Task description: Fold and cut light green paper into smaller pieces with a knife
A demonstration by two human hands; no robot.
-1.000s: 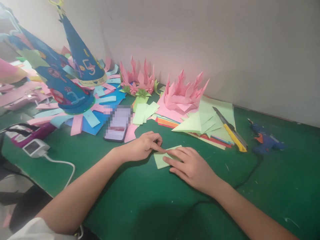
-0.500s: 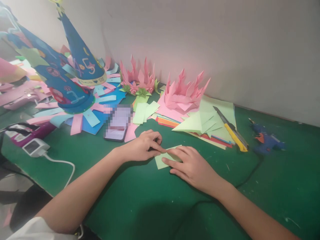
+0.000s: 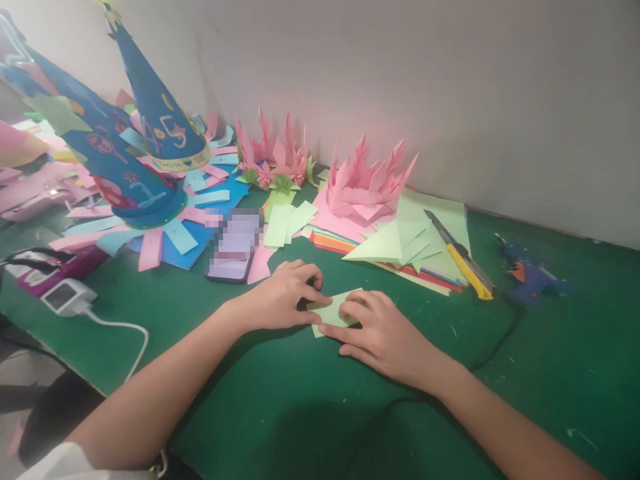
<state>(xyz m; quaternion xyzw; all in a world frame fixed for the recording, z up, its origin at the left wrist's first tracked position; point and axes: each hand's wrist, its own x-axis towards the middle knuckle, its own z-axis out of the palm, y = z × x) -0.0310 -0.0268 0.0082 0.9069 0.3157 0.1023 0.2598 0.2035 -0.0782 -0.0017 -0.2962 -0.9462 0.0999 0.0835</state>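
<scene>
A small light green paper piece (image 3: 333, 310) lies on the green table (image 3: 280, 407) in front of me. My left hand (image 3: 283, 297) pinches its left edge with thumb and fingertips, lifting that side a little. My right hand (image 3: 383, 333) rests on the paper's right part, fingers curled and pressing it down. Most of the paper is hidden under the two hands.
Behind the hands lie a phone (image 3: 234, 248), a stack of coloured paper (image 3: 400, 250) with a yellow utility knife (image 3: 463, 260), pink folded paper crowns (image 3: 367, 183), blue paper cones (image 3: 125, 153) and a blue glue gun (image 3: 530, 273). A white charger (image 3: 67, 297) sits at the left edge.
My left hand has closed its pinch on the paper's left edge and raised it. My right hand's fingers have curled in over the paper.
</scene>
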